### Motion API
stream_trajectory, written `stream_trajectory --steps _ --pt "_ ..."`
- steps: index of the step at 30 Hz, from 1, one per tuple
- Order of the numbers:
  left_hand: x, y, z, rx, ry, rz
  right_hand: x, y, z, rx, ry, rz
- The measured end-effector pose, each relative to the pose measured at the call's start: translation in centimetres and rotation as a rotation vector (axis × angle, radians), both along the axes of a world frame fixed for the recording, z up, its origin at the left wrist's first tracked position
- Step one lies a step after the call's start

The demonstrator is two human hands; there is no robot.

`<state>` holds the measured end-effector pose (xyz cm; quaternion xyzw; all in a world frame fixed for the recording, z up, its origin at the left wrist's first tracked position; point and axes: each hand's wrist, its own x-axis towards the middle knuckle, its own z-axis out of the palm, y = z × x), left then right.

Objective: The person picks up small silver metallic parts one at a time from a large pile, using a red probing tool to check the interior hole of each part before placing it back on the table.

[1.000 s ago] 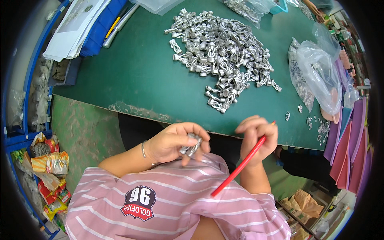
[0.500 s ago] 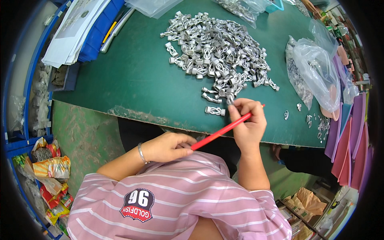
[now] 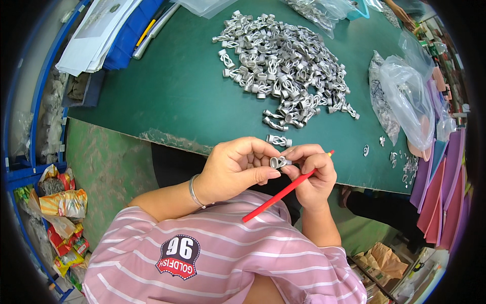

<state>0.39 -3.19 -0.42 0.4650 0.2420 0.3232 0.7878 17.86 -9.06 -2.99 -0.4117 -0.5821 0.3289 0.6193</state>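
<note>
In front of me, over the table's near edge, my left hand (image 3: 238, 167) and my right hand (image 3: 313, 177) meet at a small silver metal piece (image 3: 277, 162) with a ring-like end and looped strands. Its right end is pinched in my right fingertips; my left thumb and fingers close about the other end. A slim red pencil-like stick (image 3: 273, 200) also lies in my right hand, slanting down toward my shirt. Just beyond my fingers a similar twisted metal piece (image 3: 279, 141) rests alone on the table. Farther off is a large heap of such pieces (image 3: 288, 61).
Clear plastic bags (image 3: 405, 96) and small loose metal bits (image 3: 409, 166) lie on the green table (image 3: 167, 86) at right. A blue bin (image 3: 124, 50) with papers stands far left. Another person's hand (image 3: 402, 17) shows at the far right corner. Purple and pink panels (image 3: 440, 187) stand at right.
My right hand has drawn a metal piece back from the heap toward me. My left hand has risen to meet it and closed on it. The red stick now tilts more steeply.
</note>
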Motion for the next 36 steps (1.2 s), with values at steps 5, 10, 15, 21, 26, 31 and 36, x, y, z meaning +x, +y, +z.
stream_trajectory --steps 5,10,15,21,26,31,36 --pt "-0.2 -0.2 -0.6 -0.108 -0.019 0.070 -0.8 -0.3 0.7 0.051 0.010 -0.156" --pt "-0.4 0.2 -1.0 -0.292 -0.049 -0.003 -0.8 -0.4 1.2 0.153 0.014 -0.096" --pt "-1.0 0.8 -1.2 -0.473 -0.240 0.029 0.5 0.8 1.0 -0.042 -0.387 -0.328" --pt "-1.4 1.1 -1.0 -0.375 -0.095 0.086 -0.1 1.6 1.0 -0.075 -0.581 -0.319" --pt "-0.8 0.6 -0.6 -0.155 0.240 -0.039 -0.5 0.7 0.8 0.022 -0.266 -0.280" --pt "-0.8 0.3 -0.4 -0.013 0.299 -0.139 -0.9 0.1 1.1 0.074 -0.171 -0.136" --pt "-0.9 0.1 -0.5 0.377 0.298 0.046 -0.5 -0.4 1.3 -0.255 0.385 0.061"
